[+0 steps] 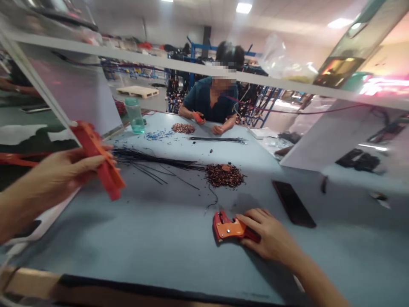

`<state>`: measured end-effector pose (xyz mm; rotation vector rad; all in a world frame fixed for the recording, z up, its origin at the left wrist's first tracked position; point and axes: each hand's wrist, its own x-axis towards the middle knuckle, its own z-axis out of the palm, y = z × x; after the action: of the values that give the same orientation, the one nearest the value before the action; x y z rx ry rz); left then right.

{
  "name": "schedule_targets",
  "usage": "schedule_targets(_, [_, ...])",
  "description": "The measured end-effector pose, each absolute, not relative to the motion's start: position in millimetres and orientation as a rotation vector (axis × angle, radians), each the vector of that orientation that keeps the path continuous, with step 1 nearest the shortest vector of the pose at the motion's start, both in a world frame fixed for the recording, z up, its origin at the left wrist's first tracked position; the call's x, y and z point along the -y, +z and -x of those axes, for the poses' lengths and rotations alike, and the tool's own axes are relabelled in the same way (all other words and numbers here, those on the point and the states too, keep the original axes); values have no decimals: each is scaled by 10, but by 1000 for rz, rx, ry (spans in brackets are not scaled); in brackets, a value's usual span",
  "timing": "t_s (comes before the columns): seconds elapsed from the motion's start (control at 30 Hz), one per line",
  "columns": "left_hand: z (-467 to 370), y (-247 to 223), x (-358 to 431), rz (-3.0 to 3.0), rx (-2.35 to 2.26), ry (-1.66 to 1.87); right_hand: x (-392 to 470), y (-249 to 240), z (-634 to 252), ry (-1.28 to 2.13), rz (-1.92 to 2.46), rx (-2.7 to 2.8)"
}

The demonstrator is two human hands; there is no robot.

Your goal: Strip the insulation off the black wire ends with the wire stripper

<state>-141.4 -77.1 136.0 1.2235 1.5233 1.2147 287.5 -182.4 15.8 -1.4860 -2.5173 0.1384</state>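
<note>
Lying on the grey-blue table [143, 243], the red-and-orange wire stripper [228, 230] points its head toward nine o'clock, its handles running back toward four o'clock into the right hand [268, 236]. That hand is curled over the handles, thumb below and fingers above, grasping them while the head sits clear of the grip. At ten o'clock from it, the left hand [68, 168] clasps a second red tool [108, 181], raised and tilted from eleven down to five o'clock, thumb across its near side.

At twelve o'clock, near the stripper, is a pile of small dark and coppery pieces [225, 177]; a bundle of black wires [159, 160] stretches from it toward nine o'clock. A dark phone [294, 204] lies at two o'clock. Farther off, a green bottle [134, 116] stands near eleven o'clock, and a person [209, 100] sits across the table at twelve.
</note>
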Motion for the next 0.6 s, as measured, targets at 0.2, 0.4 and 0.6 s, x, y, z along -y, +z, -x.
schedule_targets(0.2, [238, 1100, 883, -1047, -1019, 903, 1829, 147, -2934, 137, 1505, 2468])
schedule_targets(0.4, [-340, 784, 940, -1148, -888, 799, 2054, 282, -3050, 169, 1590, 2309])
schedule_targets(0.6, [-713, 703, 1088, -1304, -861, 881, 2003, 543, -2533, 889, 1337, 1715])
